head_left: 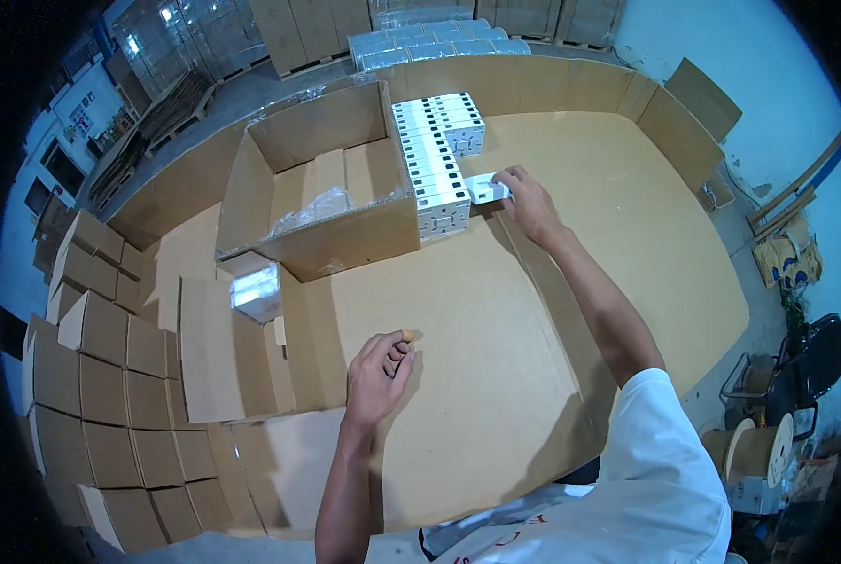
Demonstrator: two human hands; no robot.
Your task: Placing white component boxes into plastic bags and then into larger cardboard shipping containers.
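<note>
My right hand (526,199) reaches far forward and grips a small white box (485,189) at the end of a row of white boxes (434,160) with black markings. The row runs along the right side of a large open cardboard carton (319,240). My left hand (380,373) rests on the cardboard-covered table (496,376), fingers curled loosely with nothing in them.
Inside the carton lies crumpled clear plastic film (312,209). A flat folded carton (218,352) and a small shiny wrapped pack (256,289) lie to the left. Stacked small brown boxes (101,376) fill the far left. Cable spools (754,451) and a chair (810,362) stand right.
</note>
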